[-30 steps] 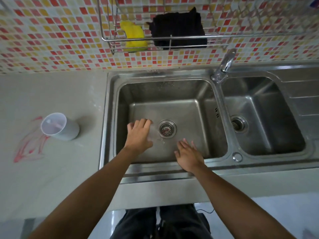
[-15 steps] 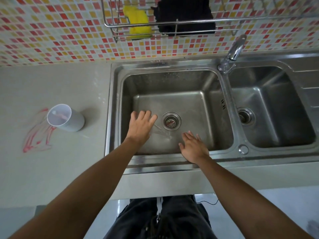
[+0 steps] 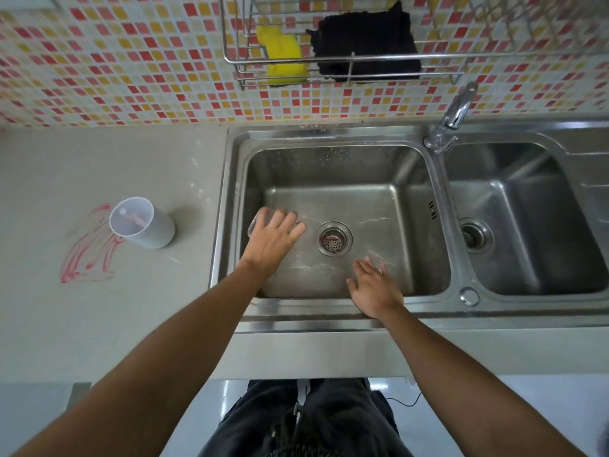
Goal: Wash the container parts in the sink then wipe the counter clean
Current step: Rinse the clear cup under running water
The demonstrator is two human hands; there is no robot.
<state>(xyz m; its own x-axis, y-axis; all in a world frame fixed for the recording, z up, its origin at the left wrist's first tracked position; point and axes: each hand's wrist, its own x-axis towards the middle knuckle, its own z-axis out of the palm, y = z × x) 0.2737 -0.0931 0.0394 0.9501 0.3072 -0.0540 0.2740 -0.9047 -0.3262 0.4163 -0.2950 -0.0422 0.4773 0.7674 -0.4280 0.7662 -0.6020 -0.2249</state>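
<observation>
Grey counter (image 3: 115, 324) runs left of a steel double sink; mosaic tile wall (image 3: 115, 61) behind it. Left basin (image 3: 346, 179) is the bigger one and both your hands are in it; right basin (image 3: 527, 225) sits past the divider. Faucet (image 3: 456, 113) stands at the back between the two basins, spout tilted up-right.

Wire rack (image 3: 346, 57) hangs on the wall above the left basin, holding a black cloth (image 3: 365, 37) and a yellow sponge (image 3: 283, 57) just left of it.

White container cup (image 3: 141, 222) lies tipped on the counter, well left of the sink, mouth toward you, some pink residue inside. Red smear (image 3: 87, 249) on the counter touches its mouth end and spreads down-left.

Your left hand (image 3: 272, 242) is at the basin's left wall, fingers (image 3: 290, 222) spread wide, palm down over a clear container part (image 3: 257, 221); only its rim edge shows past your knuckles. Can't tell if you're gripping it or just pressing on it.

Your right hand (image 3: 374, 288) is low at the near edge of the basin, fingers loosely spread, flat, holding nothing visible.

Drain strainer (image 3: 334, 239) sits between the two hands, apart from both. Water streaks on the basin floor around it.
</observation>
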